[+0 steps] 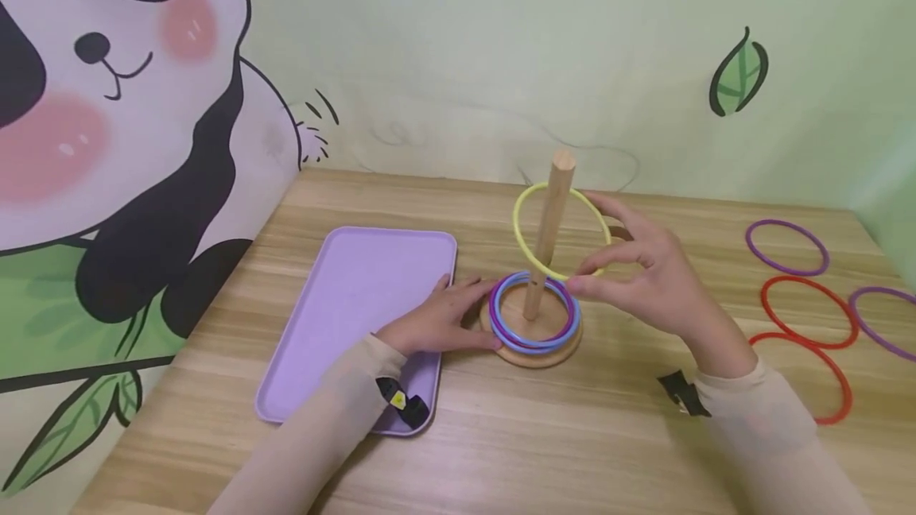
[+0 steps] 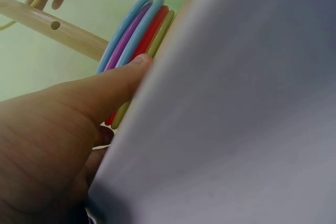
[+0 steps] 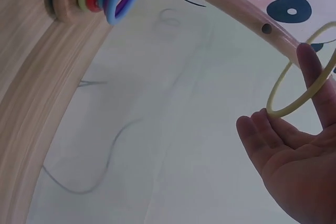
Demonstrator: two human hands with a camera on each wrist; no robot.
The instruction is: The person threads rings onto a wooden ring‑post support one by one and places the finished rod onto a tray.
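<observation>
A wooden ring-toss stand (image 1: 532, 304) stands upright on the table, with a stack of blue, purple, red and yellow rings (image 2: 137, 38) around the foot of its post. My left hand (image 1: 447, 316) grips the stand low down from the left, thumb and fingers on either side of the stacked rings and base. In the right hand (image 1: 647, 276), a yellow ring (image 1: 517, 229) is pinched between thumb and fingers. That ring hangs tilted around the upper part of the post, above the stack. The right wrist view also shows the yellow ring (image 3: 294, 107) by the post's end.
Left of the stand lies a purple tray (image 1: 372, 276), partly under my left forearm. Loose on the right side of the table are red rings (image 1: 809, 280) and purple rings (image 1: 787, 222). A wall (image 1: 458, 62) with a painted panda borders the table's back.
</observation>
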